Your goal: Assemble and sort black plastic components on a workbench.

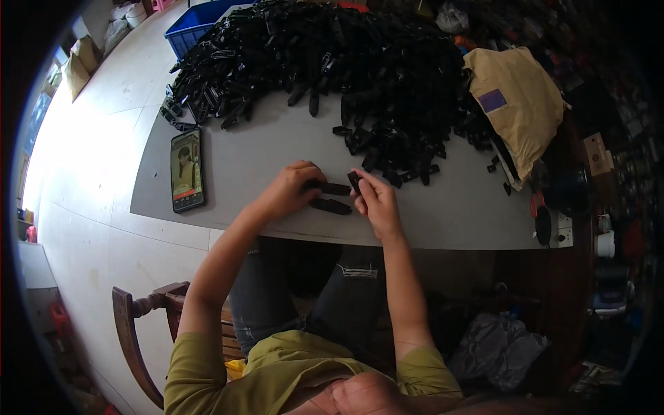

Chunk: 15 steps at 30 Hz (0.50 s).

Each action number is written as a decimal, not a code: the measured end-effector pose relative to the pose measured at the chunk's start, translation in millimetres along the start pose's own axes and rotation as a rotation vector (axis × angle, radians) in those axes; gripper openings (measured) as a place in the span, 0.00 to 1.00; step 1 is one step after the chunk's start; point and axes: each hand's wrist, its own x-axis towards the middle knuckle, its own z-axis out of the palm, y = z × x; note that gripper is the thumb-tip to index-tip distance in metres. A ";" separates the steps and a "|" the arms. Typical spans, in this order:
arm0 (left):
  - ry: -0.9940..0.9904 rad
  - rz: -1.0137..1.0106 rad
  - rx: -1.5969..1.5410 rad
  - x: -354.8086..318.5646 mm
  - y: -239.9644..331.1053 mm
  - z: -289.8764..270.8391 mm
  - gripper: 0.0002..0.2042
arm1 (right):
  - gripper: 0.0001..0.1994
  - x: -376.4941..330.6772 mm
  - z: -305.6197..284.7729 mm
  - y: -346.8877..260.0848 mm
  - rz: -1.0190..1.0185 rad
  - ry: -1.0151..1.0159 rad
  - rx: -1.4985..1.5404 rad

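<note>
My left hand (294,188) is closed over the near part of the grey table, its fingers curled round the end of a long black plastic piece (337,189). Just below that, a second black piece (332,206) lies by the heel of the same hand; whether the hand touches it I cannot tell. My right hand (377,202) pinches a small black plastic part (355,182) between thumb and fingers, close to the tip of the long piece. Beyond both hands a big heap of similar black plastic parts (408,83) covers the far side of the table.
A phone (187,173) with a lit screen lies at the table's left. Behind the heap stands a blue bin (185,41). A tan sack (522,97) rests at the right edge, above a power strip (565,232). A wooden chair (128,325) stands at lower left.
</note>
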 end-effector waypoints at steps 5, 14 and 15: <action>-0.001 0.004 -0.056 1.6 -2.4 3.9 0.12 | 0.18 4.4 5.5 -20.0 0.151 -0.045 0.379; 0.022 0.055 -0.054 2.1 -3.4 4.3 0.12 | 0.14 4.2 6.5 -2.8 -0.391 -0.007 -0.694; 0.013 0.040 -0.070 3.5 -2.4 3.2 0.12 | 0.15 3.7 3.3 -2.8 -0.573 0.059 -0.871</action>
